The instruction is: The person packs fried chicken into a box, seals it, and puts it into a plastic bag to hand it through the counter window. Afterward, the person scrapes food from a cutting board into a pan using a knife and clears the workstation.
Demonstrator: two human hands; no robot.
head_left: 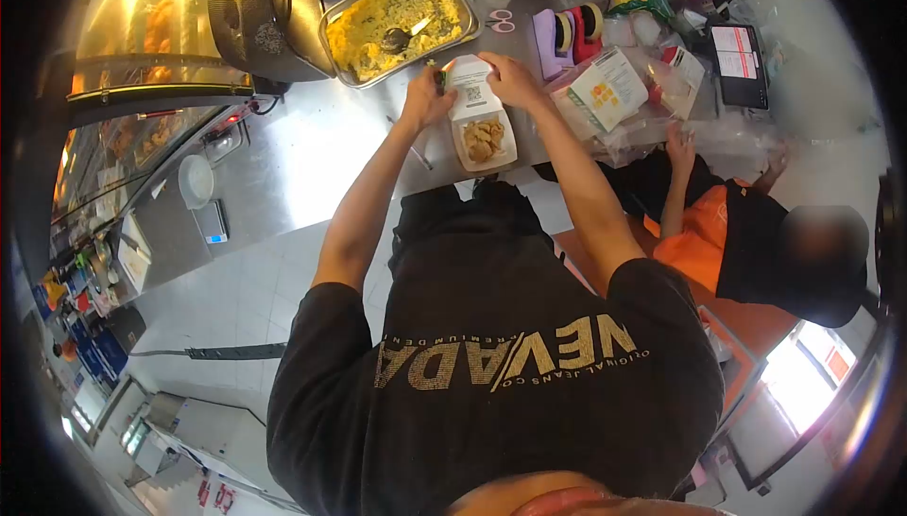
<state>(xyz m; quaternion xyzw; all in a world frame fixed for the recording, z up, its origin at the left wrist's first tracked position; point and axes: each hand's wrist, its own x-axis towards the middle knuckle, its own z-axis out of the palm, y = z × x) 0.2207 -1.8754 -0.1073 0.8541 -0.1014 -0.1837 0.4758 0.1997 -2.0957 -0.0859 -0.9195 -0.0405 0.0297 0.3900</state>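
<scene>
An open white takeaway box (511, 145) stands on the metal counter in front of me, with brown fried pieces of food (483, 140) in its base. Its raised lid (463, 72) carries print and a QR code. My right hand (510, 83) grips the lid's upper right corner. At the lid's left edge is my left hand (425, 100), fingers closed around a small green thing (441, 79) too small to name. Just beyond both hands sits a metal tray (351, 81) of yellow food, with a dark spoon (397, 40) lying in it.
Pink scissors (502, 21), tape dispensers (567, 39), printed cards (607, 88) and a tablet (740, 65) crowd the right side. Another person in orange and black (694, 232) has hands at plastic bags there. Left are a glass display case (142, 129) and a small scale (210, 221).
</scene>
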